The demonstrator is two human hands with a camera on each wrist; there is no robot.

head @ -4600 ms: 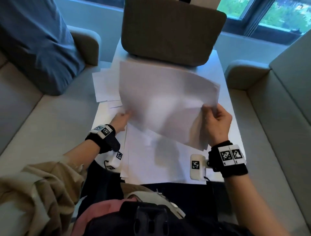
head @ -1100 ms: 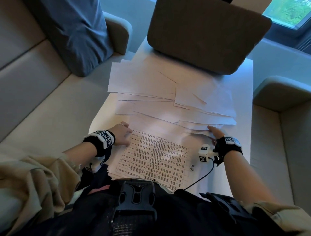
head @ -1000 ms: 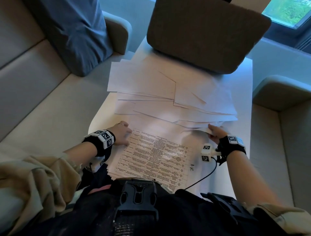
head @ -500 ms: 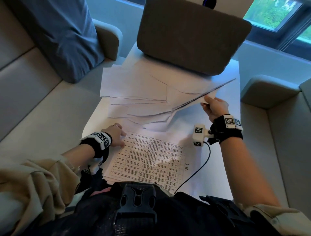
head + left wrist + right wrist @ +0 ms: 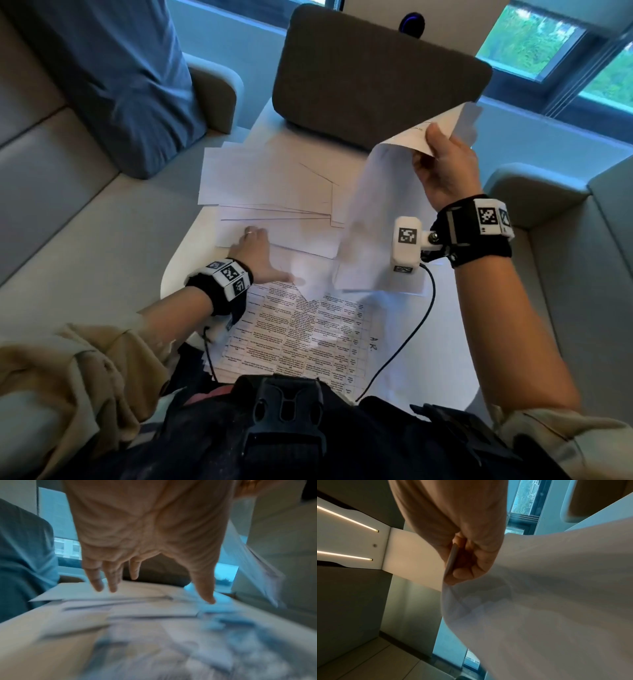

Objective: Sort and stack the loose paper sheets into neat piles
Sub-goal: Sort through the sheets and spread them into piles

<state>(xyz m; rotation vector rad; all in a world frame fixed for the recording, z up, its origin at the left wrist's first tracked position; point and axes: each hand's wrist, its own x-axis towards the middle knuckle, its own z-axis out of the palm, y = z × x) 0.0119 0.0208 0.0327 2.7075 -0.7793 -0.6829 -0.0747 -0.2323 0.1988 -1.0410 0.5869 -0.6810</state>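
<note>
My right hand (image 5: 442,161) pinches the top edge of a bundle of white sheets (image 5: 373,219), raised off the table so that they hang down and curl; the right wrist view shows the fingers (image 5: 464,566) curled round that bundle (image 5: 556,601). A spread of loose white sheets (image 5: 270,192) covers the far half of the white table (image 5: 442,349). A pile topped by a printed table sheet (image 5: 301,339) lies near my body. My left hand (image 5: 257,253) lies flat with straight fingers on the loose sheets (image 5: 120,601), just beyond the printed pile.
A grey-brown cushion (image 5: 373,72) stands at the table's far end. Beige sofa seats flank the table, with a blue cushion (image 5: 120,78) on the left one. A black cable (image 5: 404,335) from the right wrist camera trails over the table.
My right hand took hold of a bundle at the right edge of the spread and lifted it high and to the right. My left hand slid forward from the printed pile onto the loose sheets.
</note>
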